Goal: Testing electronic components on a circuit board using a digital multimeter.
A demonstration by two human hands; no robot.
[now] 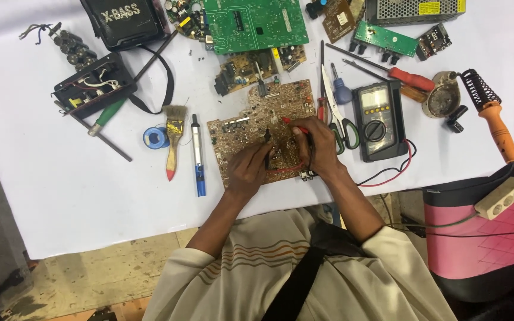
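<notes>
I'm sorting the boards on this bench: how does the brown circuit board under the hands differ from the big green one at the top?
The brown circuit board is tan with an irregular stepped outline; the green circuit board is bright green and rectangular. The brown one lies before the person, with the left hand and right hand holding probes on it; the green one lies untouched at the table's far edge, partly cut off by the frame. Both lie flat on the white table.
</notes>
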